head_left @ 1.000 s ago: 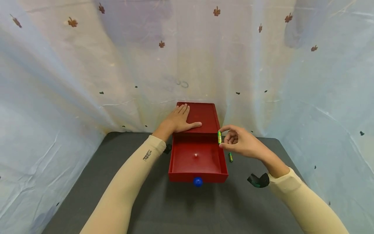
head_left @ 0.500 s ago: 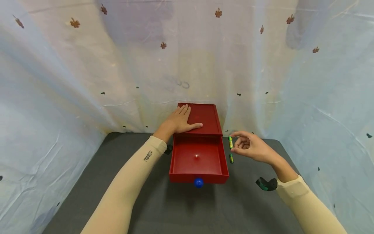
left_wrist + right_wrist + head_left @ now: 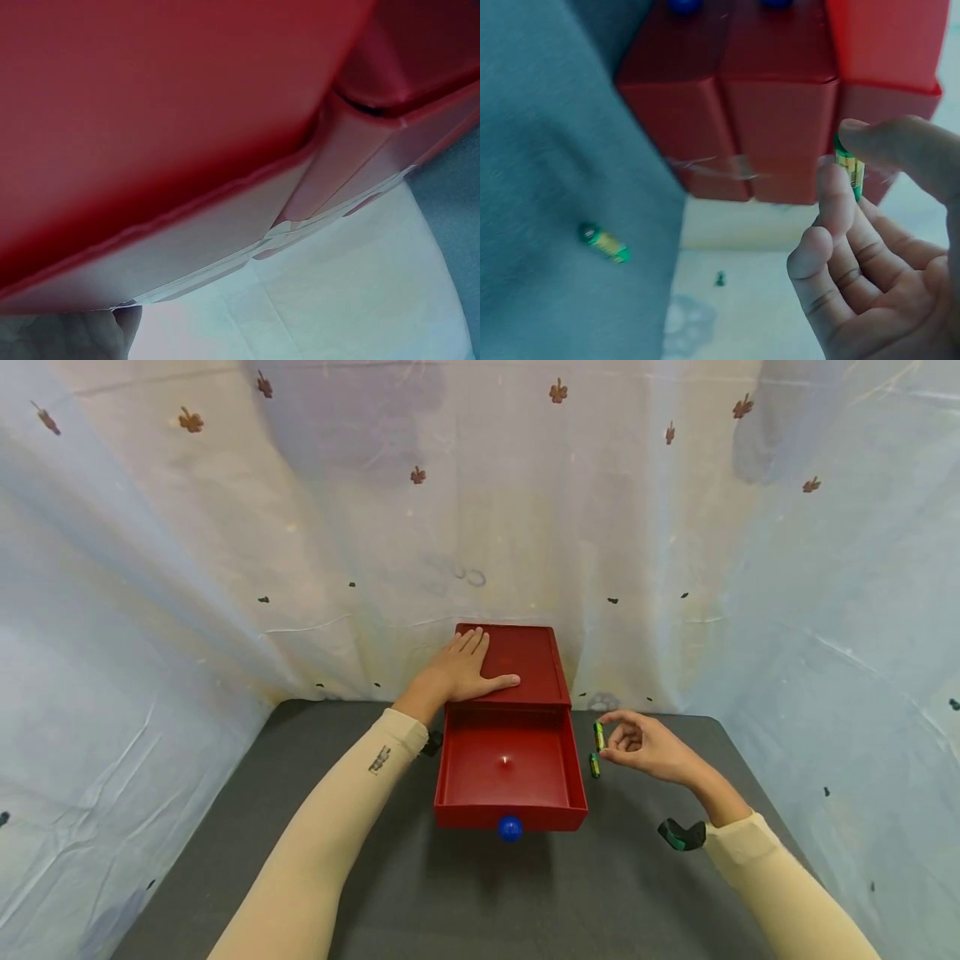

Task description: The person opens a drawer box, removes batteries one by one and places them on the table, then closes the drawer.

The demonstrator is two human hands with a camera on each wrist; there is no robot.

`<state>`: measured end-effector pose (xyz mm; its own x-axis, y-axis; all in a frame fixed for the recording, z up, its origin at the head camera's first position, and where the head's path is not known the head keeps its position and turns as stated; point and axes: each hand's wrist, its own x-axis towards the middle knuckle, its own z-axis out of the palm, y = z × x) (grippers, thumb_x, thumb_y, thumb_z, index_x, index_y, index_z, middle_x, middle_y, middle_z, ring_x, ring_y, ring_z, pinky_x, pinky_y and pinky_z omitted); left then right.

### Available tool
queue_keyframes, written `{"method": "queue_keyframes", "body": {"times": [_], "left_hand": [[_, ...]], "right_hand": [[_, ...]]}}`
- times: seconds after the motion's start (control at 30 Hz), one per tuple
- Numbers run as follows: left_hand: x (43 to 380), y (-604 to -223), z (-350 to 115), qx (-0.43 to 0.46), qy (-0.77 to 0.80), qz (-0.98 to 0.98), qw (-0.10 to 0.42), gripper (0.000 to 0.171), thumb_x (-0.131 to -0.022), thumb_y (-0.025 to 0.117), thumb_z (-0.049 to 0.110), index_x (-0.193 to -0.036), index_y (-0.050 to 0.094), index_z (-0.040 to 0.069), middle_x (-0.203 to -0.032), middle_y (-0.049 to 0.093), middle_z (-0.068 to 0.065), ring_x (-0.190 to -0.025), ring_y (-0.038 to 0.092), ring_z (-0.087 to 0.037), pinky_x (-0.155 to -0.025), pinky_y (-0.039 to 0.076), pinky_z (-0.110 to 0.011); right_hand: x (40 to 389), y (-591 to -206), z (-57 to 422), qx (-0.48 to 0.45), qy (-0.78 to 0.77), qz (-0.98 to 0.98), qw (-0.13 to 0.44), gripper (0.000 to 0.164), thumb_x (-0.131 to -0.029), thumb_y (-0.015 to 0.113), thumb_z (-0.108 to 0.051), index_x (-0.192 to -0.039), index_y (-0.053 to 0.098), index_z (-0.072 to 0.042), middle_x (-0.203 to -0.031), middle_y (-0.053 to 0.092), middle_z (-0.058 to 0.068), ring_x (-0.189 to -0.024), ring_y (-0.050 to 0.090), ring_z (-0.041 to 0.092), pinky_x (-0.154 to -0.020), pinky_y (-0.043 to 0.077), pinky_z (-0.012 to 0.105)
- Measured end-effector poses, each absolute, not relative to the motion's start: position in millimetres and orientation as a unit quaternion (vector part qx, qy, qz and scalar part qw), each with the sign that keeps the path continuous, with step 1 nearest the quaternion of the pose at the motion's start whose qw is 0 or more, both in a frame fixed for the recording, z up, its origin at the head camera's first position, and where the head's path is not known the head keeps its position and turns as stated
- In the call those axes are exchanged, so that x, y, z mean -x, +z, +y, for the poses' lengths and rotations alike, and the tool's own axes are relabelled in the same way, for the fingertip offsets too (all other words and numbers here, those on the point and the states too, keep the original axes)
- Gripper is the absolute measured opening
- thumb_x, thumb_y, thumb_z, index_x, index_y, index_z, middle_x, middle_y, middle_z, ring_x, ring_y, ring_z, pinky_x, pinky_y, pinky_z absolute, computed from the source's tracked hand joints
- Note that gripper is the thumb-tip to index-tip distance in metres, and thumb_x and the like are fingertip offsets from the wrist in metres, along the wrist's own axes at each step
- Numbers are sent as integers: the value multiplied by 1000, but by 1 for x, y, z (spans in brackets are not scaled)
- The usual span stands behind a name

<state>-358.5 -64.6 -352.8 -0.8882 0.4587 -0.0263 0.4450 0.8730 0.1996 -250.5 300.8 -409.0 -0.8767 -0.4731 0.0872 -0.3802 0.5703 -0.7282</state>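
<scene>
A red drawer cabinet (image 3: pixel 525 660) stands at the back of the table, and its top drawer (image 3: pixel 472 817) is pulled out by a blue knob (image 3: pixel 510 828) side toward me. My left hand (image 3: pixel 459 672) rests flat on the cabinet's top with its fingers spread. To the right of the drawer, my right hand (image 3: pixel 647 747) pinches a green-and-yellow battery (image 3: pixel 853 172) between thumb and index finger, its other fingers curled. A second battery (image 3: pixel 595 766) lies on the table just below the held one in the head view. Inside the drawer nothing is seen.
The dark table (image 3: pixel 517 910) ends at a pale plastic curtain (image 3: pixel 502 543) behind the cabinet and on both sides. In the right wrist view, red drawer fronts with blue knobs (image 3: pixel 684 4) are stacked, with clear tape (image 3: pixel 739 166) along the cabinet's side.
My right hand has moved right with the battery, from the drawer's right edge to outside it, and sunk lower toward the table. My left hand stays on the cabinet.
</scene>
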Motion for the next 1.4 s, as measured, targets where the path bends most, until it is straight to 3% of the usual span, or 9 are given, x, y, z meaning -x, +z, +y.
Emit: {"method": "queue_keyframes", "body": {"times": [0.17,0.37,0.67,0.8,1.07,1.4], "left_hand": [[358,-352,-64,-233,95,967,36,114,-98,38,85,-173,7,5,-181,3,-13,-168,0,-27,-136,-1,-40],[360,-351,-63,-230,95,968,39,112,-99,39,83,-173,6,6,-181,2,-12,-168,-1,-27,-136,-1,-40],[358,-351,-63,-232,94,967,35,114,-98,39,85,-173,7,5,-181,3,-13,-168,0,-27,-136,-1,-40],[357,-351,-63,-229,95,968,38,113,-99,40,84,-173,7,6,-181,3,-13,-168,0,-27,-136,-1,-41],[358,-352,-62,-225,93,969,39,114,-98,38,86,-173,6,7,-181,3,-12,-168,0,-27,-136,0,-40],[356,-351,-62,-225,92,969,39,114,-98,38,85,-173,6,6,-181,2,-12,-168,0,-27,-136,-1,-40]], "right_hand": [[258,-427,308,238,-406,880,66,53,-100,78,-12,-146,55,5,-94,72,10,-78,67,20,-70,56,27],[266,-442,315,229,-411,878,86,52,-100,76,-6,-146,53,6,-96,71,12,-81,68,22,-74,58,26],[278,-467,326,218,-410,878,113,52,-101,72,-1,-147,50,10,-94,69,15,-97,72,45,-77,58,26],[284,-479,329,213,-415,876,124,52,-100,70,3,-146,48,14,-89,67,15,-105,74,48,-78,60,26],[295,-493,334,192,-401,887,126,50,-99,74,1,-141,51,16,-89,66,13,-81,67,27,-69,54,25],[304,-506,334,185,-381,896,136,49,-98,76,-1,-137,53,16,-89,68,11,-75,61,14,-67,52,25]]}}
